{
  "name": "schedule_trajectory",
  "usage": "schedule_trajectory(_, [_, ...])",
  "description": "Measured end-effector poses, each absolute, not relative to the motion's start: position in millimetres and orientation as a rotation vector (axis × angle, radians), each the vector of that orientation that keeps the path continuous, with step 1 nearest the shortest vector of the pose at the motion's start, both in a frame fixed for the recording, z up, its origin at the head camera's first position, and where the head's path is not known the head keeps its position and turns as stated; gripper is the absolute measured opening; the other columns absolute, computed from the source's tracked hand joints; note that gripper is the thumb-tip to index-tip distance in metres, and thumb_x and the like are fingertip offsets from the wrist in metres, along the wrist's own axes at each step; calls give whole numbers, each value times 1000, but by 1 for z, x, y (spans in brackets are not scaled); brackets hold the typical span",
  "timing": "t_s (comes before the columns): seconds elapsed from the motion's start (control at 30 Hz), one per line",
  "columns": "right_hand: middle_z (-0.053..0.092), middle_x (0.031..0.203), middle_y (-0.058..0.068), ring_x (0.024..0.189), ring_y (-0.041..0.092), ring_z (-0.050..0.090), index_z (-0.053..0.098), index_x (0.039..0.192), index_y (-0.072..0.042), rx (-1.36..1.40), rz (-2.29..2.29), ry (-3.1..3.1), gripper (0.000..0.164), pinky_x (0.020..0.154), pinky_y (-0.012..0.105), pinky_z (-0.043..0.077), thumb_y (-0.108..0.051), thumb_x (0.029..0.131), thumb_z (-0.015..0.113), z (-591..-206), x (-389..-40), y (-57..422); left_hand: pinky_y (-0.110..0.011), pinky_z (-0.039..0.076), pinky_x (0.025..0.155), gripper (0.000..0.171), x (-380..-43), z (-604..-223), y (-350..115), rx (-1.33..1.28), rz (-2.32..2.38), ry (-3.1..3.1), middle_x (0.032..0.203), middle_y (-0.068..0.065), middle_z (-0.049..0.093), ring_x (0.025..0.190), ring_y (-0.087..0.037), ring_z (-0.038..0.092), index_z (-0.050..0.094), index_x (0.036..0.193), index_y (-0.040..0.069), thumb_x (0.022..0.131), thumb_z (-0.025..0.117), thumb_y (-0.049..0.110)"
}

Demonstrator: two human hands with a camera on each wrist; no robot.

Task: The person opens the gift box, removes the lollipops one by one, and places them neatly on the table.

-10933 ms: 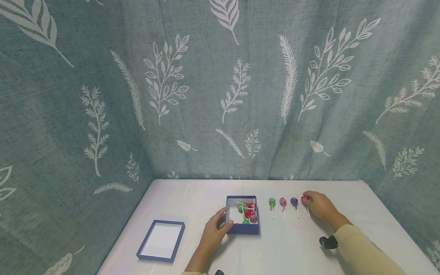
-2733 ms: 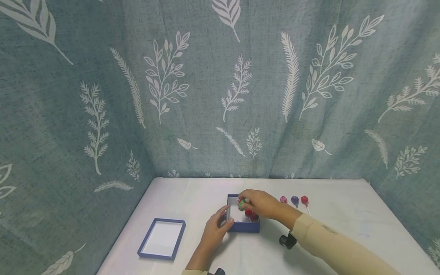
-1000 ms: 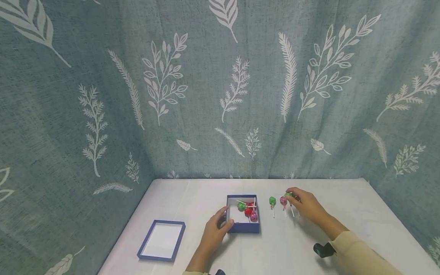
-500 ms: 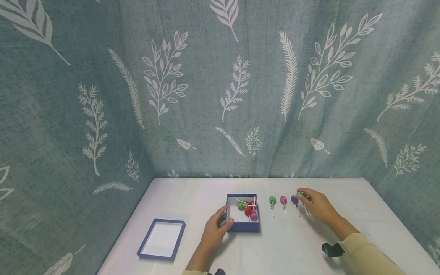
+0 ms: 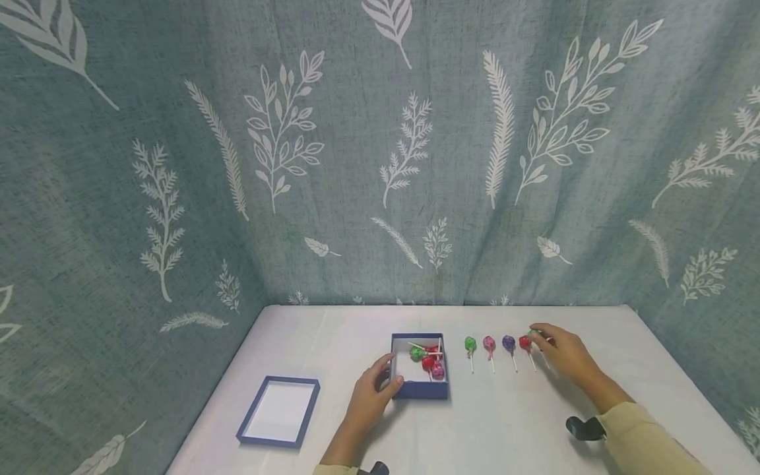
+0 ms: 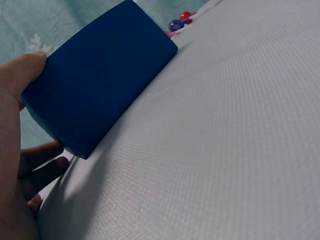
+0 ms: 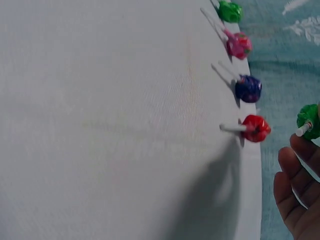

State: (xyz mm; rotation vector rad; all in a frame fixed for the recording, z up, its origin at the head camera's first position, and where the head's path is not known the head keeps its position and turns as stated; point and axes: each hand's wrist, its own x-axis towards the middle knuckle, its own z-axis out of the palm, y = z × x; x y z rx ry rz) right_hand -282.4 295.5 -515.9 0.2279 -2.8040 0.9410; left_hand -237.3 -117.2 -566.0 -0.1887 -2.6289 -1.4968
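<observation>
A green lollipop (image 7: 306, 117) in my right fingers (image 7: 292, 167)

They pinch it just beside the red lollipop (image 5: 525, 342), which lies on the white counter (image 5: 481, 422) in a row with the purple lollipop (image 5: 508, 342), pink lollipop (image 5: 489, 343) and second green lollipop (image 5: 470, 344). My left fingers (image 6: 44, 154) grip the blue box (image 5: 419, 390) at its near-left corner; more lollipops (image 5: 428, 363) lie inside. The lid (image 5: 279, 412) sits apart, left. Wrapper details are too small to read.

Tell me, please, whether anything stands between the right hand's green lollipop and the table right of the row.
Nothing visible does. The right hand holds the green lollipop over the table and hides part of it; the red lollipop lies just to the left.
</observation>
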Motion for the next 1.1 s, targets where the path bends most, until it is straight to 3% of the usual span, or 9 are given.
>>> schedule_trajectory(0.3, [67, 101, 15, 82, 24, 64, 58, 126, 1, 131, 923, -2833, 45, 70, 47, 51, -36, 103, 49, -530, -289, 308, -58, 30, 109, 56, -236, -564, -116, -158, -1518, -2628, 138, -7, 55, 130, -32, 47, 50, 142, 26, 91, 65, 46])
schedule_trajectory(0.63, [67, 95, 16, 84, 31, 63, 54, 127, 5, 87, 864, -2909, 45, 78, 56, 48, -33, 103, 48, -539, -297, 319, -59, 30, 108, 55, -236, -564, -115, -158, -1509, -2625, 136, -8, 57, 130, -33, 47, 51, 141, 28, 91, 65, 45])
schedule_trajectory(0.9, [65, 105, 25, 103, 47, 58, 56, 125, 5, 67, 811, -2939, 42, 90, 63, 43, -30, 102, 51, -539, -297, 319, -59, 29, 108, 56, -236, -565, -115, -165, -1515, -2619, 137, -7, 56, 130, -32, 47, 51, 141, 27, 91, 65, 46])
schedule_trajectory(1.1, [65, 106, 24, 99, 44, 60, 58, 122, 7, 111, 756, -2936, 38, 88, 61, 45, -23, 100, 54, -544, -301, 320, -61, 28, 108, 56, -237, -565, -115, -162, -1488, -2624, 135, -7, 58, 129, -33, 47, 51, 141, 27, 91, 65, 46])
